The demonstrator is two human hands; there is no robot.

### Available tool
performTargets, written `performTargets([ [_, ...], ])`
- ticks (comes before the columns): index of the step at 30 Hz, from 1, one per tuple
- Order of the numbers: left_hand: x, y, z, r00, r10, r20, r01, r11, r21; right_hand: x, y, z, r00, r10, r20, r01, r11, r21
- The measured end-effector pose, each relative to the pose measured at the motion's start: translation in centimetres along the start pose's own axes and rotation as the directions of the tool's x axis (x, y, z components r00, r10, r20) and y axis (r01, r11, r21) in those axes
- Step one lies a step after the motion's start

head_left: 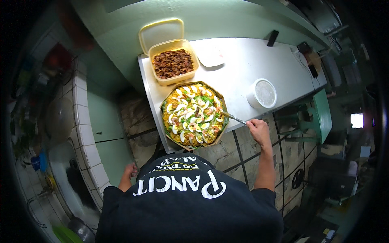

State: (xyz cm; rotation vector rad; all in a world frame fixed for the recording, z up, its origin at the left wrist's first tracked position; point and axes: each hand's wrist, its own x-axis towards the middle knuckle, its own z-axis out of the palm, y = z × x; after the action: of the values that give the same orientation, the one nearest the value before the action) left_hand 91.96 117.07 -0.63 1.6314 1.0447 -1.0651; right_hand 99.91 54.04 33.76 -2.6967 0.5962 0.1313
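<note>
Right hand [258, 128] has its grip closed on a slim metal utensil [234, 118], whose far end reaches the right edge of the noodle tray [193, 115]. Left hand [130, 171] hangs low by the person's side, away from the surface, its fingers curled; whether it holds anything cannot be told.

That tray is an octagonal brown one, filled with yellow noodles topped with white egg slices, greens and bits of shrimp. It sits at the near end of the surface [243, 65], partly jutting past the front edge toward the person.

Just behind the tray, touching or nearly touching it, stands a pale yellow plastic tub [173, 62] full of dark brown crisp bits. Its lid [161, 33] leans behind it against the wall. A white flat dish or lid [210, 56] lies to the right of the tub. Farther right, well apart from the tray, stands a round white container [262, 94] with a translucent cover. Small dark items [272, 38] lie at the far edge of the surface.

Pale and smooth, the surface runs to the right along a light green wall [121, 36]. Below it the floor [243, 150] is laid in large stone-coloured tiles with dark joints. To the left a white-tiled counter edge [87, 133] borders a sink area. A green stool or frame [320, 117] stands at the right.
</note>
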Motion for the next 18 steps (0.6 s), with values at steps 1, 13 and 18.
performTargets([
  [1, -0.2, 1.2, 0.2, 0.999, 0.033, -0.003, -0.033, 0.999, 0.004, -0.3, 0.4, 1.0, 1.000, -0.004, -0.017, 0.004, 1.000, -0.001],
  [13, -2.5, 8.0, 2.0, 0.988, 0.155, -0.010, -0.154, 0.987, 0.051, -3.4, 0.7, 3.2, 0.991, -0.088, -0.103, 0.091, 0.995, 0.032],
  [18, -3.0, 4.9, 1.9, 0.998, 0.064, -0.013, -0.063, 0.996, 0.055, -5.6, 1.6, 4.7, 0.990, -0.097, -0.106, 0.100, 0.995, 0.027],
])
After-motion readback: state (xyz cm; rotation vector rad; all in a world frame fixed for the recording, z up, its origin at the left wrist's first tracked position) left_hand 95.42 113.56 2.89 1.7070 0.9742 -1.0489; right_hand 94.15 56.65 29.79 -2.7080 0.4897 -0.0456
